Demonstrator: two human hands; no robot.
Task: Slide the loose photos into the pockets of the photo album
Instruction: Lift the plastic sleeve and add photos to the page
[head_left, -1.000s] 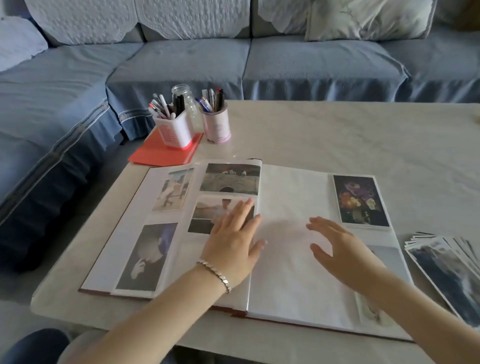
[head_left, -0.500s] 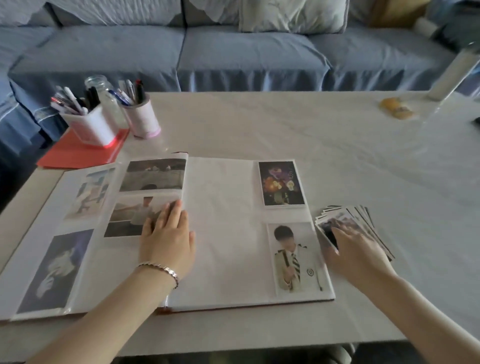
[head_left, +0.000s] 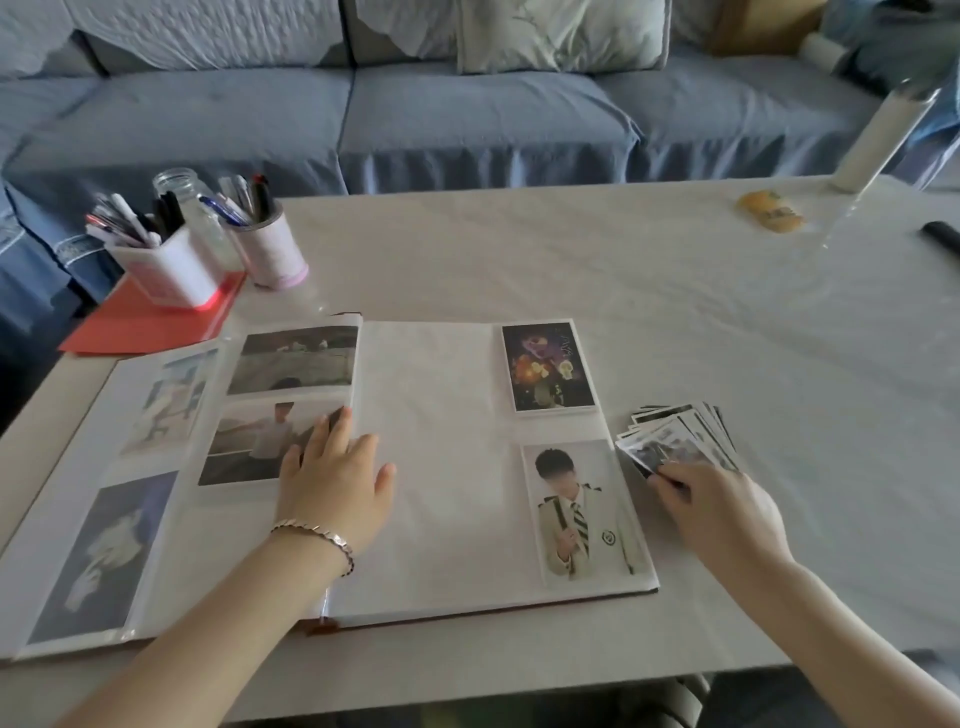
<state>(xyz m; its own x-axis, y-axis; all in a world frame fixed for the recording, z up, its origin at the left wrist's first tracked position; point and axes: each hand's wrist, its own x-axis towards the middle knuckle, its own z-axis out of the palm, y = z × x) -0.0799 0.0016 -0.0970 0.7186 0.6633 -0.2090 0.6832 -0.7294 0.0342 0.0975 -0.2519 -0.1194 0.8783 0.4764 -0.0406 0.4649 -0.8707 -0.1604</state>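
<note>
- Your left hand (head_left: 335, 483) lies flat on the photo album (head_left: 431, 467), palm down across the centre fold. The fingers are straight and slightly spread, and it grasps nothing.
- A bracelet (head_left: 317, 535) sits on that wrist, over the album's near half.
- Your right hand (head_left: 722, 514) is off the album's right edge. Its fingertips are bent down onto the near corner of the stack of loose photos (head_left: 680, 436). Cannot tell whether a photo is pinched, because the fingers hide the contact.
- The stack is fanned out and lies on the table (head_left: 519, 249) just beside the album's right edge.
- The album lies open and flat. On the right page, the flower photo (head_left: 548, 366) is in the far outer pocket and the portrait photo (head_left: 584, 514) is in the near outer pocket. The inner part of the page is plain white.
- The left page holds four photos (head_left: 293, 361) under glossy film, with glare on the outer two.
- Beyond the album's far left corner is a red folder (head_left: 140, 322) with a square pen holder (head_left: 171, 273) on it. A round pen holder (head_left: 272, 249) and a glass jar (head_left: 179, 182) stand close by.
- Well beyond the album's far right corner are a yellow object (head_left: 771, 210) and a white cylinder (head_left: 878, 140).
- A blue sofa (head_left: 467, 119) runs past the table on the album's far side.
</note>
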